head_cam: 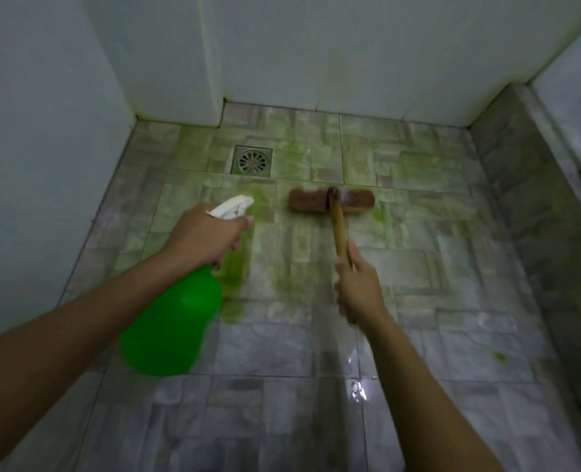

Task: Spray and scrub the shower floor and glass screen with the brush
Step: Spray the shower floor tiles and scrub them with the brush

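Shower floor [316,335] fills most of the head view: grey patterned tile, wet and glossy near the camera, smeared green across the far half, heaviest in a streak running down from under the sprayer nozzle. White walls [350,52] close it in on the left and back; a raised grey curb [527,206] runs along the right side. What sits above the curb could be the glass screen, but it is too blurred to say. Green spray bottle [173,328] is tipped forward, body low and white trigger head [232,206] aimed at the tiles, probably so the liquid lands just ahead of the brush. Left hand [202,238] is wrapped around the bottle neck, one finger out over the trigger. Brush [331,200] lies flat on the tiles with its brown head crosswise, just right of and nearer than the square metal drain [252,160]; the wooden handle angles back toward the person so pushing presses the bristles down. Right hand [358,287] is closed around the lower handle, slightly motion-blurred. Hands well apart, one tool each. Judging by the green coverage, floor scrubbing is under way, with the near tiles and the screen not yet done.
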